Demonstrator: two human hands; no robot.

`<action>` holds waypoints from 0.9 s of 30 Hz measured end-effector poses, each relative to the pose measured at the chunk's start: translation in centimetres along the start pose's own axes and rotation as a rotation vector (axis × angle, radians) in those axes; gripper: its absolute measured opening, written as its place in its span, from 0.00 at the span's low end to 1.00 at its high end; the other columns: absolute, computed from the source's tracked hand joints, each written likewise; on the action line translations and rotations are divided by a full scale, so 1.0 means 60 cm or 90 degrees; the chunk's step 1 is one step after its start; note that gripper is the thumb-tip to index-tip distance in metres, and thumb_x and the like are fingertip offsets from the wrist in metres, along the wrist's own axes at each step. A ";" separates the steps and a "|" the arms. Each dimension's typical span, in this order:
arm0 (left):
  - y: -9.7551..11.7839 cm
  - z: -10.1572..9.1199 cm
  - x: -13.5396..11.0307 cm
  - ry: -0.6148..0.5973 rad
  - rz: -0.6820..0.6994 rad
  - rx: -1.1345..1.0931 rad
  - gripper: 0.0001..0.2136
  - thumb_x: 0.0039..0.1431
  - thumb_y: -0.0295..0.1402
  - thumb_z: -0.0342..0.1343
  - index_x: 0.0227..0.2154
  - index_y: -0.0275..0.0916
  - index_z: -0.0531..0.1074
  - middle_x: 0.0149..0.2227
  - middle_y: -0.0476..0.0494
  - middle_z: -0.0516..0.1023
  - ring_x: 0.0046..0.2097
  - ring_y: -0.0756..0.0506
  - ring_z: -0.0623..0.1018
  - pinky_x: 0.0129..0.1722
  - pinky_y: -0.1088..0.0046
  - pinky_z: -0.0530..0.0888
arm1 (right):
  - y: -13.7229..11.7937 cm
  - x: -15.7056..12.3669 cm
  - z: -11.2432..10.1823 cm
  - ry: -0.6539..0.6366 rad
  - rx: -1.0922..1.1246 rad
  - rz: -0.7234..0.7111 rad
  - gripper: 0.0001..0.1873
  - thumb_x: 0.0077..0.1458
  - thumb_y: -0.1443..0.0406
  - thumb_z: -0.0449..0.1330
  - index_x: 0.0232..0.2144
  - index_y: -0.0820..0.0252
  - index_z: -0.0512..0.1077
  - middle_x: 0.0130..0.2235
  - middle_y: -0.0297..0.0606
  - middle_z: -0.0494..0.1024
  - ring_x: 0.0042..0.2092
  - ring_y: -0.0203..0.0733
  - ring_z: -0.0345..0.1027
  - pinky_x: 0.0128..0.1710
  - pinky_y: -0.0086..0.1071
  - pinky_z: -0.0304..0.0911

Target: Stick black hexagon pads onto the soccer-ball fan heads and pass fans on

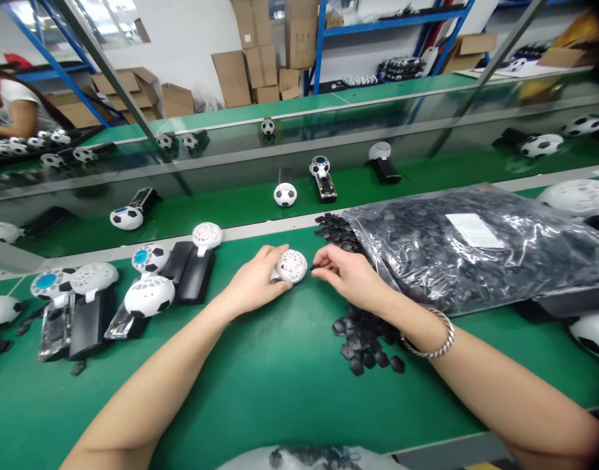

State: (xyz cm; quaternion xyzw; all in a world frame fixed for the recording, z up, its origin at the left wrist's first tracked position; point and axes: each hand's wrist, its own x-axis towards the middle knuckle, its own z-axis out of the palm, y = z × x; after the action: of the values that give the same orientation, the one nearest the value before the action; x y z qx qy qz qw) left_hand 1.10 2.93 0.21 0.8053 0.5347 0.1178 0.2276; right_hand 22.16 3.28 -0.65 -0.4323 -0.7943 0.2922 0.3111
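My left hand (254, 282) is wrapped round a white round fan head (291, 266) with a grille pattern, held just above the green table (260, 385). My right hand (346, 274) pinches a small black piece (314, 267) right beside the fan head's right edge. A silver bracelet (434, 339) sits on my right wrist. Loose black pieces (365, 339) lie in a heap under that wrist.
A big clear bag of black pieces (466, 248) lies to the right. Football-pattern handheld fans (147, 294) and black handles (194, 271) lie to the left. More fans (284, 194) ride the conveyor belt behind. Another person's sleeve (15, 108) shows far left. Cardboard boxes (260, 65) stand at the back.
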 end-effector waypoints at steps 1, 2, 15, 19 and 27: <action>0.001 0.000 0.000 0.003 -0.005 -0.001 0.31 0.49 0.37 0.55 0.58 0.44 0.53 0.55 0.42 0.62 0.52 0.39 0.69 0.50 0.64 0.68 | -0.001 -0.001 0.001 0.005 0.003 -0.015 0.05 0.52 0.70 0.57 0.34 0.60 0.70 0.32 0.34 0.75 0.34 0.36 0.69 0.36 0.30 0.65; 0.002 0.001 -0.001 0.009 -0.009 -0.001 0.31 0.49 0.37 0.55 0.58 0.44 0.54 0.55 0.42 0.62 0.52 0.39 0.69 0.50 0.64 0.68 | -0.002 -0.001 0.002 0.004 0.000 -0.042 0.04 0.53 0.70 0.57 0.33 0.60 0.71 0.32 0.34 0.75 0.35 0.36 0.69 0.38 0.30 0.65; 0.006 0.011 0.000 0.040 -0.026 -0.002 0.32 0.46 0.44 0.58 0.55 0.45 0.58 0.51 0.43 0.66 0.49 0.39 0.71 0.46 0.65 0.69 | -0.006 -0.001 0.036 -0.011 -0.044 -0.181 0.07 0.55 0.69 0.55 0.33 0.60 0.73 0.34 0.37 0.75 0.38 0.37 0.68 0.39 0.30 0.64; 0.007 0.013 -0.001 0.048 -0.024 0.002 0.32 0.46 0.44 0.57 0.55 0.46 0.58 0.51 0.44 0.67 0.49 0.40 0.71 0.44 0.66 0.70 | -0.010 0.001 0.038 0.014 -0.009 -0.107 0.04 0.52 0.70 0.58 0.30 0.59 0.73 0.32 0.35 0.74 0.36 0.37 0.68 0.38 0.31 0.64; 0.010 0.013 -0.001 0.061 -0.036 -0.003 0.29 0.46 0.44 0.58 0.53 0.46 0.61 0.49 0.45 0.69 0.46 0.40 0.73 0.39 0.68 0.71 | 0.003 0.007 0.043 0.068 0.066 -0.036 0.13 0.46 0.66 0.63 0.37 0.57 0.70 0.43 0.40 0.69 0.47 0.44 0.64 0.44 0.38 0.64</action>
State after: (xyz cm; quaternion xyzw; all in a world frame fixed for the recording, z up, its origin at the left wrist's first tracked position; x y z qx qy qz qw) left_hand 1.90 2.48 -0.17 0.7828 0.5669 0.1511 0.2073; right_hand 20.17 3.23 -2.33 -0.4082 -0.7721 0.3008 0.3831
